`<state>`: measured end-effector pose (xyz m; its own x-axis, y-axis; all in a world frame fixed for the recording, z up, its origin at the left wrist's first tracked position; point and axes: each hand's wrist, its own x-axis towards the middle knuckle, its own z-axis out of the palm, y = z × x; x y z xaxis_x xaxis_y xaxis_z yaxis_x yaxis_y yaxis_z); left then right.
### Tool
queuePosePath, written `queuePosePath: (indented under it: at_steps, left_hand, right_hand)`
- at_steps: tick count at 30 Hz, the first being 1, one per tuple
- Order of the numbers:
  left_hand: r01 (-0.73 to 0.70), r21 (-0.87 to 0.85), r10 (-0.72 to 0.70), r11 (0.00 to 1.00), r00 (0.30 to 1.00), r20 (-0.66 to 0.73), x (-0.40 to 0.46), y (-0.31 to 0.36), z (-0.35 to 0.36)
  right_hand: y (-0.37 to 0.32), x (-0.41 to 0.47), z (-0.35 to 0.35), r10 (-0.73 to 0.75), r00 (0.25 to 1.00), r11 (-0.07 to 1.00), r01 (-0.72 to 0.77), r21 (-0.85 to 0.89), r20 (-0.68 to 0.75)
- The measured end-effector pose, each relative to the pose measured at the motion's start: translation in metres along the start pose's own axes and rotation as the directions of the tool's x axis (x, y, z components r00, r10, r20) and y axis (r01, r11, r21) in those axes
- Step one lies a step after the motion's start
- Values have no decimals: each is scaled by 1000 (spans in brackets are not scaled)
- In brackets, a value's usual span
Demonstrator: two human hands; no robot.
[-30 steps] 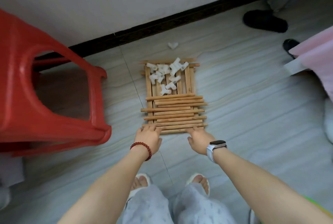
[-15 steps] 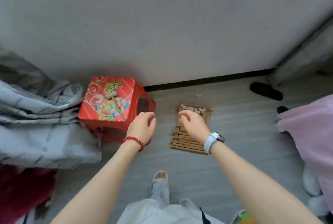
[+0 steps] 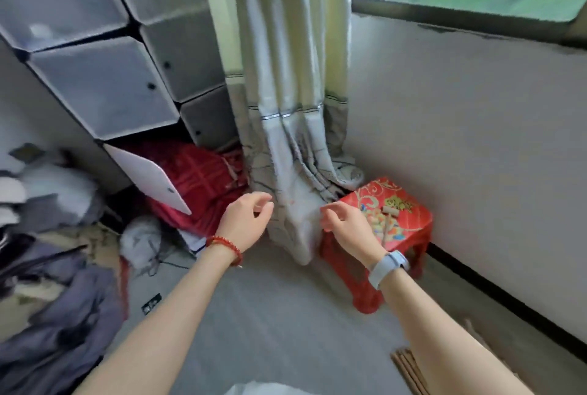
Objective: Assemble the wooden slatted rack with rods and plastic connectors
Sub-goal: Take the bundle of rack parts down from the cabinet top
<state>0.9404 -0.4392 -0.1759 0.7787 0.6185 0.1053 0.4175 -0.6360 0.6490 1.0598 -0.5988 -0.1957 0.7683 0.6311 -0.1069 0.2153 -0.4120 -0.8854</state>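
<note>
Only a corner of the wooden slatted rack [image 3: 408, 366] shows, at the bottom right on the floor, mostly hidden behind my right forearm. No plastic connectors are in view. My left hand [image 3: 246, 220] hangs in the air in mid-frame with loosely curled fingers and holds nothing. My right hand [image 3: 347, 224] is raised beside it, in front of the red stool [image 3: 409, 223], fingers loosely curled and empty. A small wooden mallet [image 3: 389, 220] lies on the stool's patterned top.
A pale curtain [image 3: 286, 109] hangs down to the floor behind my hands. A modular cabinet [image 3: 95, 55] with an open white door stands at the left, with red cloth [image 3: 197, 185] and piled clothes [image 3: 57, 315] below it. A wall with a black skirting runs along the right.
The view has swung up and to the left, away from the rack. Both hands have lifted off the slats and now hang empty in the air near the stool.
</note>
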Motion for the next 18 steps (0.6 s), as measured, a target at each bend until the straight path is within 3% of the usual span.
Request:
queuePosePath:
  at_steps: [4,9,18]
  left_hand:
    - [82,-6,-81,997,979,-189,-8,-57,-78]
    - [171,48,-148,984,937,-316,-8,-139,-177]
    - [195,110,-119,975,867,-485,52,-258,-373]
  right_hand:
    - [-70,28,75,-139,970,990,139,15,199]
    - [-165,58,178,-281,888,953,304,-6,364]
    - [-341,126,341,-428,800,880,475,-9,421]
